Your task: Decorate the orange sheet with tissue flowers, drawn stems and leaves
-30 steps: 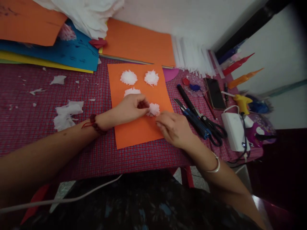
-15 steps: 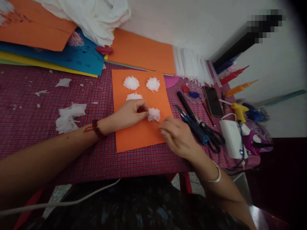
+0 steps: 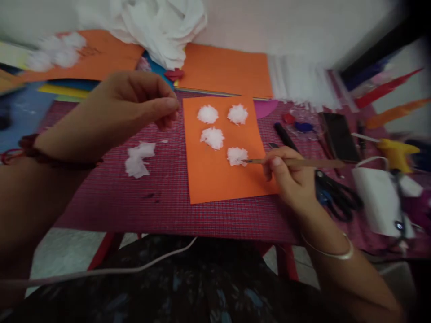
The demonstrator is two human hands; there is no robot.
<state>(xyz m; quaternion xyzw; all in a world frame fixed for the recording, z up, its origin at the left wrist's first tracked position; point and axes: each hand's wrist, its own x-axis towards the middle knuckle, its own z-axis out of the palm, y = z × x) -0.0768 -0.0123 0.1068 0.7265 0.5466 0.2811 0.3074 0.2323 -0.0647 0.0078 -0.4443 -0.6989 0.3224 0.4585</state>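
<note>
An orange paper sheet [image 3: 218, 179] lies on the checked red tablecloth [image 3: 161, 197]. Several white fluffy tissue tufts sit on it; the nearest one [image 3: 236, 155] is at the right. My right hand [image 3: 291, 177] grips a thin wooden stick [image 3: 303, 162] like a pen, its tip touching that tuft. My left hand [image 3: 131, 105] is raised above the table to the left of the sheet, fingers curled with thumb and fingertips pinched together; nothing shows between them.
White tissue scraps [image 3: 138, 159] lie left of the sheet. Black scissors [image 3: 333, 197], a phone [image 3: 340, 134], a white box [image 3: 377, 197] and a yellow glue gun [image 3: 397, 152] crowd the right. Coloured paper sheets [image 3: 229, 69] and white cloth [image 3: 158, 27] lie at the back.
My left hand let go of the tuft and lifted up to the left. My right hand took up the stick and points it at the tuft. The view shifted left.
</note>
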